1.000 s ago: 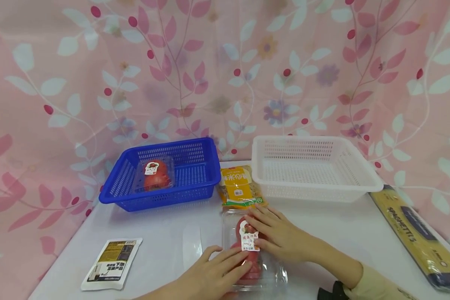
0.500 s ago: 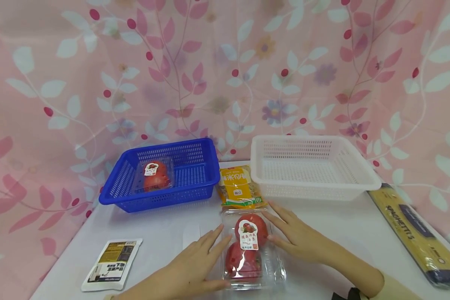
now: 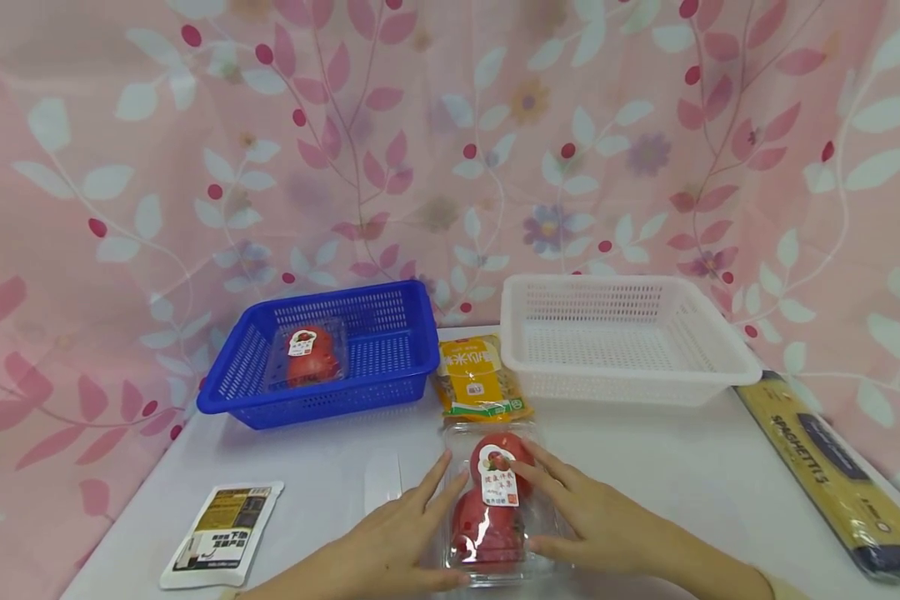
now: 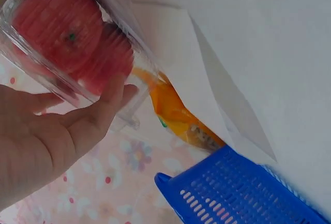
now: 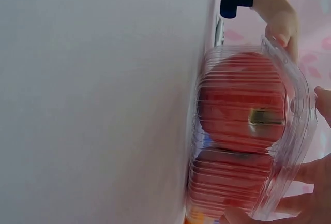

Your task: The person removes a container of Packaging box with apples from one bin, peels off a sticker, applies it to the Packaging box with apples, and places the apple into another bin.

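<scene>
A clear plastic clamshell box with two round red, tomato-like fruits lies at the front middle of the table, a white label on top. My left hand is along its left side, fingers spread and fairly straight, fingertips at the box's edge. On the other side my right hand reaches over the right edge, its fingertips touching the lid and side. In the left wrist view the left hand has its fingers against the box. The right wrist view shows the right hand by the rim.
Behind stand a blue basket, with a similar fruit box in it, and a white basket. A yellow pasta bag lies between them. A white pouch is at left, a spaghetti pack at right.
My hands drew apart from the top of the box to its sides, uncovering the fruits. Since then the right hand has come back in over the right edge.
</scene>
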`<state>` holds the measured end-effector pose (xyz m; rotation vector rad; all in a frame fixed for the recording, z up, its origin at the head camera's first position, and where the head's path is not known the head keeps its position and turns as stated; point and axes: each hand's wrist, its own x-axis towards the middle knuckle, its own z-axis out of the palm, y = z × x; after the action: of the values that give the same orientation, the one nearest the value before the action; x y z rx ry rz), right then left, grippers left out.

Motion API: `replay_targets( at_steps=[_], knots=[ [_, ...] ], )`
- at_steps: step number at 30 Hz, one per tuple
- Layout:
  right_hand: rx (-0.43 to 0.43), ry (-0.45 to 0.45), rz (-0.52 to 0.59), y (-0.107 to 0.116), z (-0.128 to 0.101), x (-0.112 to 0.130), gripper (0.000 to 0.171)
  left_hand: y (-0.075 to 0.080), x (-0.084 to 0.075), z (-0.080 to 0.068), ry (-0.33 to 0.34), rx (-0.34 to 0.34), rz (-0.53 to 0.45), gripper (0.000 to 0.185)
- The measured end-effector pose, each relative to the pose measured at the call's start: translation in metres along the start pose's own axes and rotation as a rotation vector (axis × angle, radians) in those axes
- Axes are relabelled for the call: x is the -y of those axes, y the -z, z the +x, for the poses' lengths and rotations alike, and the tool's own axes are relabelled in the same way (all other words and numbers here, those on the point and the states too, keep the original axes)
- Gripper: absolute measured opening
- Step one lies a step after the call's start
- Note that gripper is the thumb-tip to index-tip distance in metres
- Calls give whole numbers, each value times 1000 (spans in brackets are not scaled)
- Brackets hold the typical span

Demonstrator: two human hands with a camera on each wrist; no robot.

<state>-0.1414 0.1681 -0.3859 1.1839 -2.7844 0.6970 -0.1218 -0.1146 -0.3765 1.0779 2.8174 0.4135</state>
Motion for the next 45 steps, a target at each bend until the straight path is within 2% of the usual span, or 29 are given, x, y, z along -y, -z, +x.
replay_targets(
  at_steps=[6, 10, 13, 16, 21, 24, 28, 33, 39, 42, 45],
  knots=[
    [3, -4, 65, -3, 1, 5, 81, -6, -8, 4, 73, 38, -233, 97],
    [-7, -22, 79, -5, 4, 9, 85, -8, -13, 9, 115, 61, -337, 98],
    [-26, -23, 69, -6, 5, 12, 86, -7, -16, 11, 154, 69, -379, 96],
    [-41, -21, 52, -6, 5, 12, 86, -8, -18, 13, 155, 52, -362, 94],
    [-78, -3, 30, -7, 7, 13, 85, -10, -19, 13, 81, -18, -243, 97],
    [-83, 3, 26, -8, 9, 13, 85, -9, -19, 15, 67, -17, -217, 96],
    [-87, -4, 23, -8, 10, 13, 85, -7, -20, 17, 89, 1, -225, 94],
    [-112, 10, -4, -9, 12, 14, 86, -4, -20, 18, 86, -33, -175, 92],
    [-111, 9, -12, -8, 14, 15, 85, -2, -20, 17, 78, -40, -170, 88],
    [-142, 46, -28, -6, 17, 15, 84, 0, -20, 14, 59, -78, -143, 87],
    [-192, 95, -37, -2, 22, 17, 84, 6, -19, 11, 10, -160, -87, 86]
  ],
)
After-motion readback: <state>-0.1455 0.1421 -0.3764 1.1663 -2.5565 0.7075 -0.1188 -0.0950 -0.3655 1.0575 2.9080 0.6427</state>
